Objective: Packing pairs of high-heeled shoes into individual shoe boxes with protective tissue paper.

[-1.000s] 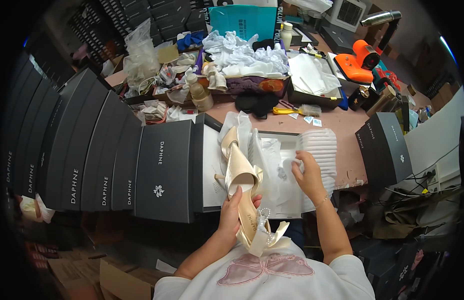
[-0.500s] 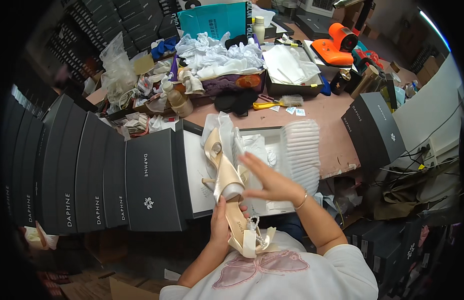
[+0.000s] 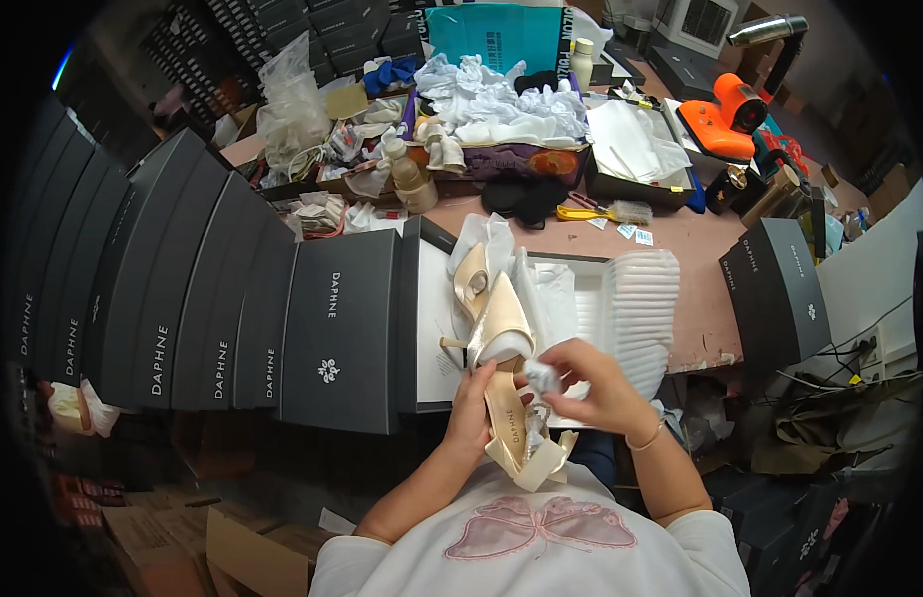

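My left hand (image 3: 470,416) is closed around a cream satin high-heeled shoe (image 3: 503,316), toe pointing away and heel strap towards me. White stuffing (image 3: 505,346) shows inside the toe, and pale beads hang near the strap. My right hand (image 3: 609,394) pinches a crumpled wad of white paper (image 3: 541,376) just right of the shoe's opening. Behind the held shoe, a second cream shoe (image 3: 469,271) lies by thin white tissue (image 3: 484,234). Below both hands sits an open shoebox with a white inside (image 3: 436,343).
Dark shoeboxes (image 3: 339,338) stand in a row at left; another dark box (image 3: 775,289) stands at right. A ribbed white cushioning sheet (image 3: 640,308) lies over the open box's right side. Further back are a carton of crumpled white paper (image 3: 501,104), a yellow-handled brush (image 3: 606,213) and an orange device (image 3: 722,124).
My right hand, spread with nothing in it before, has closed on a paper wad and come close to the shoe. The view has shifted, so the table scene sits further right.
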`<state>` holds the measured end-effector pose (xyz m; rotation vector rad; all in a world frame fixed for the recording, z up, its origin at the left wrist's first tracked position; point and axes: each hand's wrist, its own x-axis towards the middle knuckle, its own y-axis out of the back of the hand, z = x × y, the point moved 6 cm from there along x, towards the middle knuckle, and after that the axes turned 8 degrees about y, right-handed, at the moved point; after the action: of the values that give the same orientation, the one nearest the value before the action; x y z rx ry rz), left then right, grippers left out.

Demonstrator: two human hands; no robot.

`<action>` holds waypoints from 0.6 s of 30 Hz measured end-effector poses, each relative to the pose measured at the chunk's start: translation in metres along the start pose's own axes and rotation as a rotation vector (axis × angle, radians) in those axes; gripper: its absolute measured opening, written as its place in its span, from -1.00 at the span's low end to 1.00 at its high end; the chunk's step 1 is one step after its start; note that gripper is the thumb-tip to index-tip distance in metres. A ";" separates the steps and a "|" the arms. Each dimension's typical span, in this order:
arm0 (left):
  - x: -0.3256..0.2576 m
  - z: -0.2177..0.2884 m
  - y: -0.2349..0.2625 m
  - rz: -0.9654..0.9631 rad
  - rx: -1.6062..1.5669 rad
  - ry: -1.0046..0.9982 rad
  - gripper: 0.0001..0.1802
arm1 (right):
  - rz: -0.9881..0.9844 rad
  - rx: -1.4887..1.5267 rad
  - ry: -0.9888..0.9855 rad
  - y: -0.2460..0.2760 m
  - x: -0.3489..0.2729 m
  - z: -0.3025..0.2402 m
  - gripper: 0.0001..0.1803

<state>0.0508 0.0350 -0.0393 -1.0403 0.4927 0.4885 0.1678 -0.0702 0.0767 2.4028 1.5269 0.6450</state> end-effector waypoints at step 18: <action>-0.014 -0.031 -0.050 -0.160 0.295 0.072 -0.26 | 0.359 -0.015 -0.089 0.001 -0.005 0.037 0.01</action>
<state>0.0646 -0.0161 -0.0101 -0.8067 0.5231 0.2278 0.1842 -0.0735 0.0432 2.6795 1.0598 0.6006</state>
